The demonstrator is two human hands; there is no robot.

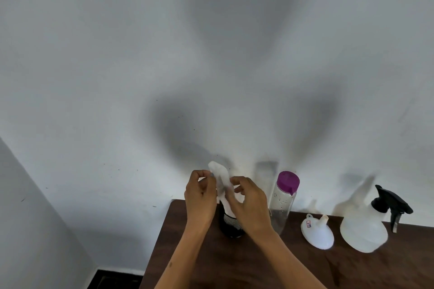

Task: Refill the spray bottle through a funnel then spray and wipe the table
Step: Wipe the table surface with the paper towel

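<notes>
A white tissue [220, 178] stands up out of a black mesh holder [231, 224] at the back left of the dark wooden table [293, 267]. My left hand [199, 197] pinches the tissue's left edge and my right hand [250, 202] pinches its right side. To the right stands a clear bottle with a purple cap [283, 202]. A white funnel [317, 232] lies on its side past it. The translucent spray bottle with a black trigger head [368, 223] stands at the far right.
A white wall rises directly behind the table. The table's left edge runs down past my left forearm, with dark floor [115, 279] below it.
</notes>
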